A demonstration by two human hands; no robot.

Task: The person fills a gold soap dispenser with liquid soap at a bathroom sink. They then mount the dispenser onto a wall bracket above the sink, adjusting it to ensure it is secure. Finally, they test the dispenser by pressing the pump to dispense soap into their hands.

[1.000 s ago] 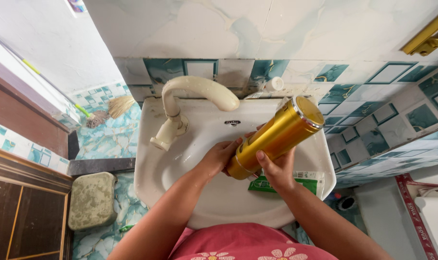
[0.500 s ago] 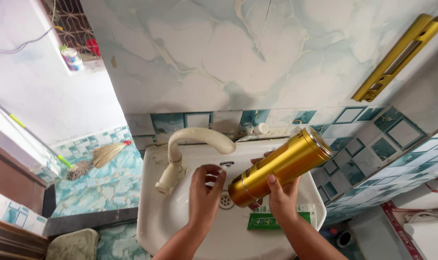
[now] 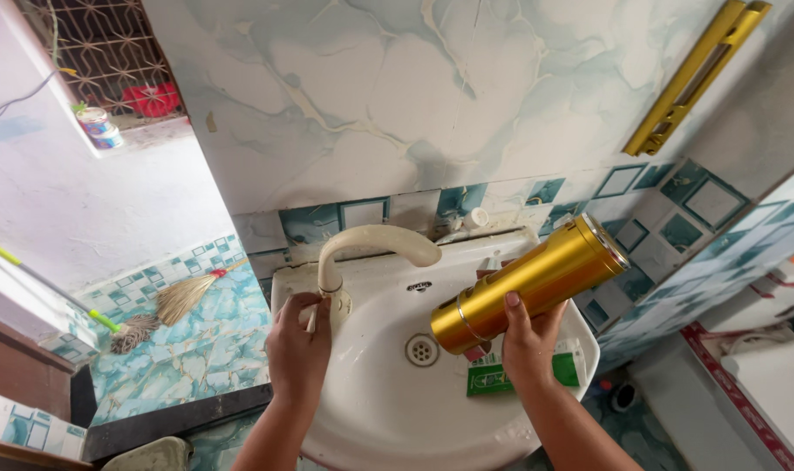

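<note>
basin (image 3: pixel 379 419) bowl open around drain | left hand (image 3: pixel 298 349) grips tap (image 3: pixel 331 292) base | right hand (image 3: pixel 528 340) holds gold flask (image 3: pixel 532 283) tilted over right rim

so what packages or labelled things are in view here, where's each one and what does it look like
Green packet: flat and rectangular, green with white patches, on the basin rim under the right hand.
Small tub: round, whitish with blue and red bands, on the window ledge at upper left.
Gold bottle: plain metallic cylinder in the right hand, no label visible.
No signs or screens.
</note>
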